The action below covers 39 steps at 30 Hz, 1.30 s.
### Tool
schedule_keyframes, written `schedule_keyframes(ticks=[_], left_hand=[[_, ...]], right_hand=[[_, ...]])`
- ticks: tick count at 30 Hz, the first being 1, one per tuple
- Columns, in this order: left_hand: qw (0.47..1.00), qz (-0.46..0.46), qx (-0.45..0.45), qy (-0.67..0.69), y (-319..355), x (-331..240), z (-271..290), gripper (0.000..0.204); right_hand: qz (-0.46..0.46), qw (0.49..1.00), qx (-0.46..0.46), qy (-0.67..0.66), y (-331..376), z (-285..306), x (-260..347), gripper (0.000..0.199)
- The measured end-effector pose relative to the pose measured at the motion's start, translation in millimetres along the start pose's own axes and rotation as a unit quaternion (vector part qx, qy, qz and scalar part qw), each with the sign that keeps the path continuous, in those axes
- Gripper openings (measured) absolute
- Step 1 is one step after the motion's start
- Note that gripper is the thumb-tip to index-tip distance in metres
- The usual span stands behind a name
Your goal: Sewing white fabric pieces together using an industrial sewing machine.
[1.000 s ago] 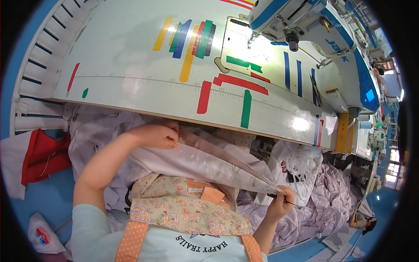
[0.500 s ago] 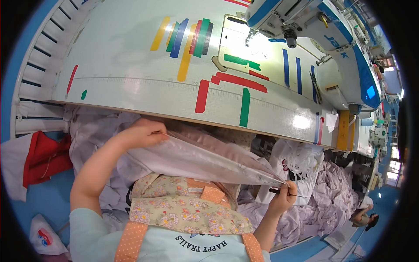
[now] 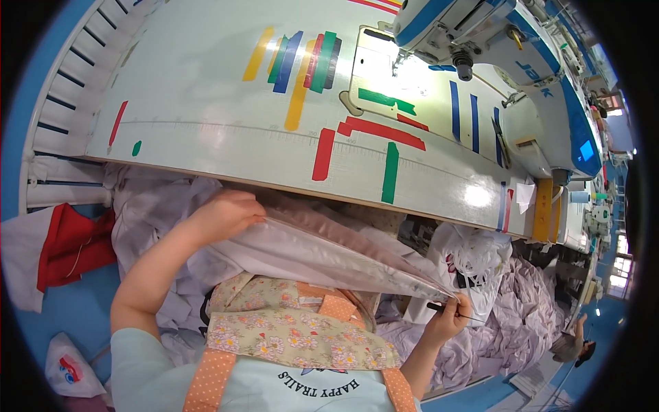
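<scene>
A long piece of pale, shiny fabric (image 3: 343, 264) is stretched taut across my lap, just below the table's front edge. My left hand (image 3: 232, 214) is closed on its upper left edge. At the far right end, my right hand (image 3: 449, 320) pinches the narrow tip of the fabric. That hand also keeps hold of a slim tool (image 3: 434, 306) with a dark end and a thin shaft sticking out past the fingers; its exact kind does not show.
A white sewing table (image 3: 226, 147) with coloured tape strips lies ahead, its lit sewing machine (image 3: 480, 41) at upper right. Scissors (image 3: 502, 141) rest beside the machine. Crumpled pale cloth (image 3: 525, 316) and a white plastic bag (image 3: 473, 257) sit at right; red-and-white cloth (image 3: 72, 247) hangs left.
The view has shifted slightly. Both hands keep their hold on the fabric, which stays stretched between them. At far right, a person in the background has changed posture a little.
</scene>
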<state>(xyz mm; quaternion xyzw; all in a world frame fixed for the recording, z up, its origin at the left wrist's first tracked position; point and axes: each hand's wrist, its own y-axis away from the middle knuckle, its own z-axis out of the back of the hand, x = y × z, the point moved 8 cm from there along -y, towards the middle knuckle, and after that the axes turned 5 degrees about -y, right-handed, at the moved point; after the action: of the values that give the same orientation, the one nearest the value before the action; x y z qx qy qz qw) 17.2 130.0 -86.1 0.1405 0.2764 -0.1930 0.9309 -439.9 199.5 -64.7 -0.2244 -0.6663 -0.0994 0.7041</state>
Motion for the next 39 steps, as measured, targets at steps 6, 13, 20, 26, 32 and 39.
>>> schedule_keyframes(ticks=[6, 13, 20, 26, 32, 39], left_hand=[[0.998, 0.015, 0.060, -0.012, -39.0, 17.2, -26.2, 0.023], [0.991, 0.056, 0.086, 0.081, -38.1, 26.5, -35.7, 0.020], [0.997, 0.031, -0.030, 0.063, 2.4, 9.2, -13.6, 0.017], [0.996, 0.016, 0.091, -0.015, -1.7, 8.9, -30.5, 0.024], [0.967, 0.064, 0.218, 0.116, -39.7, 25.8, -56.3, 0.028], [0.978, 0.072, 0.175, 0.085, -29.7, 28.5, -50.7, 0.026]], right_hand=[[0.020, 1.000, -0.008, -0.005, 6.9, 7.9, 6.8, 0.004], [-0.011, 0.999, -0.040, 0.008, 11.4, 20.1, 1.7, 0.004], [-0.026, 0.998, -0.052, 0.001, 6.0, 23.8, -9.5, 0.004], [-0.044, 0.997, -0.062, 0.009, 4.9, 23.5, -12.5, 0.005], [-0.027, 0.999, -0.044, 0.009, 5.7, 23.6, -8.6, 0.007], [-0.047, 0.998, -0.038, 0.013, 5.7, 23.6, -14.3, 0.007]])
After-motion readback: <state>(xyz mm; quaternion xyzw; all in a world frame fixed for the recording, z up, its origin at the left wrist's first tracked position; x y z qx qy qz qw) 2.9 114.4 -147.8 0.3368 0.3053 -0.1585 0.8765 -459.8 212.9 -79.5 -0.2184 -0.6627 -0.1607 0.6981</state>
